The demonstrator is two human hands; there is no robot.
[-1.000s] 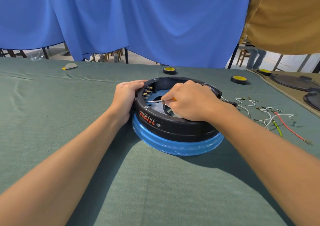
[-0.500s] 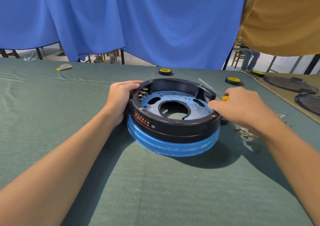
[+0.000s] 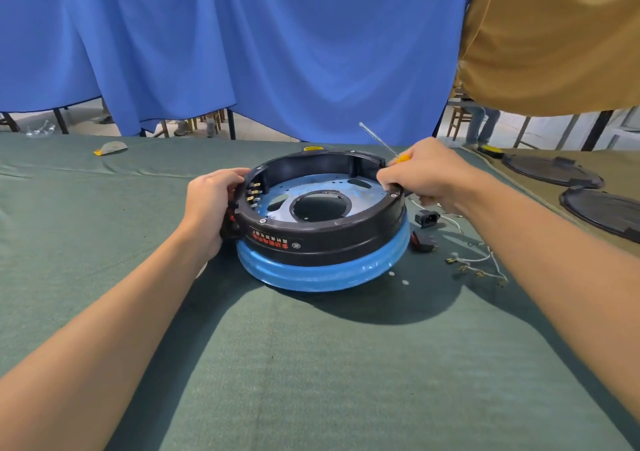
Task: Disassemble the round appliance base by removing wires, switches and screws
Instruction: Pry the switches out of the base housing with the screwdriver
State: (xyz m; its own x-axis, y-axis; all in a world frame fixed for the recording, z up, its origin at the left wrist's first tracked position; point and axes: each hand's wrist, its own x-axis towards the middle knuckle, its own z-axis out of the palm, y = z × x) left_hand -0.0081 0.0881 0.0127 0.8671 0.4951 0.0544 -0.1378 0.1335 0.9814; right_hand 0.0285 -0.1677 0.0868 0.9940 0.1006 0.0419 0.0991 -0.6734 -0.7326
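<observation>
The right hand (image 3: 427, 177) covers most of the screwdriver (image 3: 401, 157). Only a bit of orange handle and the bare shaft, slanting up and away, show above the knuckles. Its fingers (image 3: 388, 178) curl round the tool at the right rim of the round appliance base (image 3: 322, 239), and what they touch there is hidden. The left hand (image 3: 207, 208) grips the left rim, thumb on top, and a red-and-black part under the palm is hard to make out.

The base sits near the middle of the worktop (image 3: 311, 364). A yellow cap (image 3: 311, 147) is mostly hidden behind it, and two black lids (image 3: 602, 210) run off the right edge.

Inside the ring lie a blue-tinted plate (image 3: 346, 187) with a round central opening, and brass terminals (image 3: 254, 194) on the left inner wall.

Toward the right edge lie a black socket (image 3: 427, 218), a switch (image 3: 422, 241) and white wires (image 3: 479, 264).
</observation>
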